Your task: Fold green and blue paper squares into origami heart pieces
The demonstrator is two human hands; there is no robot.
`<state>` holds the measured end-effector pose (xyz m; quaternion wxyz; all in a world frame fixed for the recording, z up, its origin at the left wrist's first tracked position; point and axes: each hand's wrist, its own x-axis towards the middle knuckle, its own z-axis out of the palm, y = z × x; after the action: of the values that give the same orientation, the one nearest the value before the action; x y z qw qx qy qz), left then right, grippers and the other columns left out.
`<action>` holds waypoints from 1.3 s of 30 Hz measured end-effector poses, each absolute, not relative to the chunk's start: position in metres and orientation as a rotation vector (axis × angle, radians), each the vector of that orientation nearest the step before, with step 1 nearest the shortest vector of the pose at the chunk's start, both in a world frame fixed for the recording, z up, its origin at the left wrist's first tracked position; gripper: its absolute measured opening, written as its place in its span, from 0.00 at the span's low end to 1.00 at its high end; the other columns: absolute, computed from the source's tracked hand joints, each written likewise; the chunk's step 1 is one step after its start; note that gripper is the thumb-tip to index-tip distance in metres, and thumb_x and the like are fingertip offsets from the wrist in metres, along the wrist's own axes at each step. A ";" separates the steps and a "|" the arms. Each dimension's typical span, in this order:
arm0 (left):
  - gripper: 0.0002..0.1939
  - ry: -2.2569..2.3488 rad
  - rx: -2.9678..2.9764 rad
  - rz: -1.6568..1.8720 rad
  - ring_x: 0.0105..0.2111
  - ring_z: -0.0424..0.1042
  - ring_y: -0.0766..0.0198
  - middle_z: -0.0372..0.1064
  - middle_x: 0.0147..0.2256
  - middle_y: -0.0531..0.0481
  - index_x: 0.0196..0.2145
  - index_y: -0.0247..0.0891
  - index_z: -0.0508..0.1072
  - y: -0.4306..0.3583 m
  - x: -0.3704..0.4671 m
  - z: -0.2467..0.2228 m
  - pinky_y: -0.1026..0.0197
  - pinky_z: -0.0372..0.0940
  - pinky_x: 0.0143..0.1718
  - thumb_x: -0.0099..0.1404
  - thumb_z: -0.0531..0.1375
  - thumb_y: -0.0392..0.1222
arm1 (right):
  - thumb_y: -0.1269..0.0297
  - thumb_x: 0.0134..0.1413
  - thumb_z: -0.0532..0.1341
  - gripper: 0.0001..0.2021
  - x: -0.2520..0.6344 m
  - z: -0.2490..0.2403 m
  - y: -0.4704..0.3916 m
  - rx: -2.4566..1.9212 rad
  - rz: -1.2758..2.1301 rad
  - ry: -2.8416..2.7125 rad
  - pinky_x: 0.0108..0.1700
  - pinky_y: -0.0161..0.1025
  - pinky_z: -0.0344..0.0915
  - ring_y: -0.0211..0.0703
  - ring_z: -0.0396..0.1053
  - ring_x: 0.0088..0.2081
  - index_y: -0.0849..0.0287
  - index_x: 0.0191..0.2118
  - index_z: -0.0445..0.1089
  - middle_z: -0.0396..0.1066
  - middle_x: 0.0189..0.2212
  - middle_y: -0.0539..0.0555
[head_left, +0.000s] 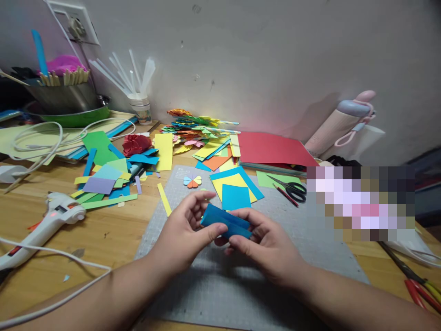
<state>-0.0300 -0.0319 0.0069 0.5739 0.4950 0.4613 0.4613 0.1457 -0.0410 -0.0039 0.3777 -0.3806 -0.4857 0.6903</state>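
Note:
A folded piece of blue paper (229, 221) is held above the grey cutting mat (193, 294). My left hand (193, 225) pinches its left end, thumb on the near face. On the other end, the fingers and thumb of my right hand (265, 241) are closed. Just beyond lies a blue paper square (236, 196) on top of yellow paper (217, 184) and a larger blue sheet. A small paper butterfly (192, 181) in several colours rests on the mat, near a narrow yellow strip (164, 200).
At left are a white glue gun (51, 225) with its cord and a heap of paper scraps (103, 184). Black scissors (292, 188) and a red pencil (285, 195) lie to the right. Behind stand red paper (272, 149), paper flowers (196, 124) and a cup of sticks (140, 108).

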 end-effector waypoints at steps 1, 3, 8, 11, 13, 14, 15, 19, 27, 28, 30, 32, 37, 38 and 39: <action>0.17 1.082 1.165 1.025 0.29 0.70 0.63 0.68 0.28 0.53 0.39 0.37 0.70 -0.031 -0.031 0.008 0.63 0.67 0.29 0.51 0.66 0.38 | 0.62 0.49 0.67 0.14 0.145 -0.004 -0.040 -0.968 1.753 -1.232 0.37 0.40 0.71 0.41 0.73 0.33 0.57 0.42 0.68 0.74 0.33 0.52; 0.09 1.089 1.195 0.944 0.26 0.69 0.65 0.70 0.25 0.53 0.31 0.35 0.72 -0.031 -0.032 0.008 0.63 0.65 0.28 0.53 0.65 0.41 | 0.62 0.48 0.67 0.13 0.145 -0.004 -0.039 -0.974 1.736 -1.208 0.35 0.40 0.71 0.42 0.74 0.33 0.58 0.40 0.69 0.75 0.31 0.53; 0.08 1.116 1.146 0.912 0.21 0.66 0.68 0.68 0.20 0.55 0.27 0.35 0.73 -0.030 -0.033 0.005 0.66 0.61 0.25 0.53 0.65 0.42 | 0.60 0.48 0.67 0.13 0.144 -0.002 -0.037 -1.021 1.770 -1.146 0.34 0.38 0.72 0.41 0.75 0.31 0.60 0.38 0.70 0.77 0.30 0.53; 0.09 1.112 1.087 0.899 0.21 0.67 0.68 0.68 0.20 0.55 0.26 0.34 0.73 -0.029 -0.033 0.003 0.66 0.61 0.25 0.53 0.65 0.43 | 0.60 0.47 0.68 0.12 0.143 0.000 -0.037 -1.041 1.789 -1.132 0.34 0.37 0.72 0.41 0.76 0.32 0.60 0.37 0.71 0.77 0.29 0.53; 0.09 1.103 1.063 0.894 0.20 0.67 0.69 0.69 0.20 0.54 0.26 0.34 0.72 -0.029 -0.032 0.001 0.66 0.62 0.24 0.53 0.65 0.42 | 0.60 0.47 0.67 0.12 0.143 0.000 -0.037 -1.047 1.787 -1.132 0.34 0.37 0.72 0.42 0.76 0.32 0.60 0.37 0.72 0.78 0.29 0.53; 0.08 1.098 1.054 0.891 0.20 0.67 0.69 0.69 0.21 0.54 0.25 0.34 0.72 -0.029 -0.032 0.001 0.66 0.62 0.24 0.53 0.65 0.42 | 0.60 0.47 0.67 0.12 0.143 0.000 -0.037 -1.044 1.785 -1.138 0.34 0.37 0.72 0.43 0.76 0.33 0.60 0.38 0.72 0.78 0.30 0.54; 0.09 1.095 1.043 0.889 0.20 0.67 0.69 0.69 0.21 0.54 0.25 0.34 0.72 -0.029 -0.032 0.000 0.66 0.62 0.24 0.53 0.65 0.42 | 0.60 0.48 0.67 0.12 0.143 0.000 -0.037 -1.038 1.785 -1.146 0.34 0.37 0.72 0.43 0.76 0.33 0.60 0.38 0.72 0.78 0.31 0.54; 0.09 1.081 0.993 0.882 0.19 0.67 0.70 0.70 0.21 0.53 0.25 0.34 0.72 -0.030 -0.031 -0.001 0.66 0.62 0.23 0.53 0.66 0.43 | 0.60 0.50 0.65 0.11 0.143 -0.002 -0.036 -1.025 1.814 -1.161 0.34 0.36 0.72 0.44 0.77 0.34 0.60 0.39 0.71 0.78 0.32 0.55; 0.09 1.137 1.047 0.906 0.19 0.67 0.71 0.68 0.18 0.56 0.23 0.34 0.71 -0.032 -0.031 -0.001 0.69 0.60 0.22 0.53 0.66 0.41 | 0.60 0.49 0.67 0.12 0.143 -0.001 -0.036 -1.018 1.900 -1.088 0.33 0.34 0.71 0.41 0.77 0.32 0.61 0.36 0.70 0.78 0.30 0.55; 0.09 1.142 1.045 0.901 0.19 0.67 0.71 0.68 0.18 0.56 0.23 0.34 0.71 -0.032 -0.031 -0.001 0.69 0.60 0.22 0.53 0.66 0.41 | 0.60 0.49 0.67 0.12 0.143 -0.001 -0.036 -1.023 1.901 -1.089 0.33 0.34 0.72 0.41 0.77 0.32 0.62 0.36 0.70 0.78 0.30 0.56; 0.09 1.123 1.019 0.890 0.19 0.67 0.71 0.69 0.18 0.56 0.24 0.34 0.72 -0.032 -0.031 -0.001 0.69 0.61 0.22 0.54 0.65 0.42 | 0.59 0.49 0.67 0.12 0.143 -0.001 -0.035 -1.036 1.894 -1.097 0.32 0.34 0.72 0.42 0.77 0.33 0.62 0.35 0.71 0.78 0.29 0.56; 0.10 1.077 0.986 0.878 0.18 0.68 0.71 0.70 0.19 0.55 0.24 0.34 0.72 -0.031 -0.031 -0.001 0.69 0.61 0.22 0.56 0.64 0.43 | 0.59 0.49 0.67 0.12 0.143 0.000 -0.035 -1.045 1.893 -1.098 0.32 0.34 0.72 0.42 0.77 0.33 0.62 0.36 0.71 0.78 0.30 0.56; 0.09 1.001 0.979 0.871 0.18 0.67 0.72 0.71 0.19 0.54 0.27 0.34 0.74 -0.028 -0.032 0.001 0.70 0.62 0.22 0.57 0.63 0.44 | 0.59 0.49 0.67 0.12 0.145 0.001 -0.033 -1.044 1.892 -1.082 0.32 0.32 0.72 0.41 0.77 0.33 0.61 0.37 0.72 0.78 0.29 0.55; 0.09 0.999 0.985 0.872 0.18 0.67 0.72 0.71 0.20 0.54 0.28 0.34 0.75 -0.028 -0.033 0.002 0.70 0.62 0.22 0.57 0.63 0.43 | 0.59 0.49 0.67 0.12 0.145 0.001 -0.033 -1.035 1.894 -1.082 0.32 0.32 0.72 0.41 0.77 0.32 0.61 0.37 0.72 0.78 0.29 0.55; 0.08 1.000 0.989 0.871 0.18 0.67 0.72 0.71 0.19 0.54 0.27 0.34 0.75 -0.028 -0.033 0.002 0.70 0.62 0.22 0.57 0.63 0.43 | 0.59 0.49 0.67 0.12 0.145 0.000 -0.033 -1.027 1.895 -1.078 0.32 0.32 0.72 0.41 0.77 0.32 0.62 0.37 0.72 0.78 0.29 0.55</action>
<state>-0.0326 -0.0280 0.0018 0.6769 0.4399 0.4450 0.3877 0.1450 -0.0328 0.0004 0.3580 -0.3980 -0.4176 0.7342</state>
